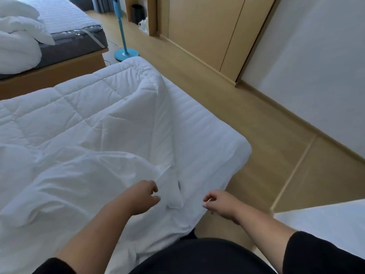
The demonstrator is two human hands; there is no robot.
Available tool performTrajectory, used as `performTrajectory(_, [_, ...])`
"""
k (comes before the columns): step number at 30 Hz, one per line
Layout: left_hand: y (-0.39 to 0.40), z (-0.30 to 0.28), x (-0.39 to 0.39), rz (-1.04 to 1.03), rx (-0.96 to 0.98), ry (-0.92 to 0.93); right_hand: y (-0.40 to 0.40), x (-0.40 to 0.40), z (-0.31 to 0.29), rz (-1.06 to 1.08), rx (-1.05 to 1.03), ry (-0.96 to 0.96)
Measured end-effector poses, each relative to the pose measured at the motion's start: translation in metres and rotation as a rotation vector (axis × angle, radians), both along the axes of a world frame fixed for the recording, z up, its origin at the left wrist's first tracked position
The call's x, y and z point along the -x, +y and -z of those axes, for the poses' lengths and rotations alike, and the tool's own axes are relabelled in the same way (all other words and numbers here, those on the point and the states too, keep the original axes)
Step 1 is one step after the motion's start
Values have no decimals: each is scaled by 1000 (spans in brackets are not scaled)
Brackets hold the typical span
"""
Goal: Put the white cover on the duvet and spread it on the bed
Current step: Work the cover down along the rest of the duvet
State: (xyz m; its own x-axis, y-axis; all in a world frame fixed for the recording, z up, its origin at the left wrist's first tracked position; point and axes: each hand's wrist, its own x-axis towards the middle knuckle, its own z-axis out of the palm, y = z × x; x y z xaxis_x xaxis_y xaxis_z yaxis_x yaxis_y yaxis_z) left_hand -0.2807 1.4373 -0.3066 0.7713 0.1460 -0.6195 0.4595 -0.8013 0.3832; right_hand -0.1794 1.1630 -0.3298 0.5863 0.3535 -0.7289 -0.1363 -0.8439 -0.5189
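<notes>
A quilted white duvet point(88, 107) lies across the bed point(207, 139), its right edge folded up in a ridge. The thin, wrinkled white cover point(79, 184) is bunched over the duvet's near end, and one corner point(173, 200) points to the bed's near right side. My left hand point(142, 196) hovers just left of that corner with its fingers loosely curled and a gap between thumb and fingers; it holds nothing. My right hand point(221, 203) is at the bed's near right edge, loosely curled, with no fabric visibly in it.
A second bed point(65, 54) with piled white bedding point(17, 42) stands at the upper left. A blue fan stand point(126, 53) is on the wooden floor point(256, 135) between the beds. Wooden wardrobe doors point(207, 26) line the right wall. A white surface point(325, 224) sits at the lower right.
</notes>
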Motion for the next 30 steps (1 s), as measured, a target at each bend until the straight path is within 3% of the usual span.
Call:
performTrajectory(5, [-66, -15, -59, 174, 27, -22, -71, -26, -4, 265, -59, -151])
performTrajectory(9, [-115, -23, -125, 319, -26, 5, -116, -70, 3, 354, -102, -205])
performTrajectory(14, [-187, -24, -227, 446, -117, 94, -189, -153, 1, 240, 2, -215])
performTrajectory(21, [-296, -49, -374, 499, -99, 55, -304, -290, -71, 67, 320, -208])
performTrajectory(30, [-332, -94, -502, 582, -133, 18, -377, -379, -122, 149, 404, -311])
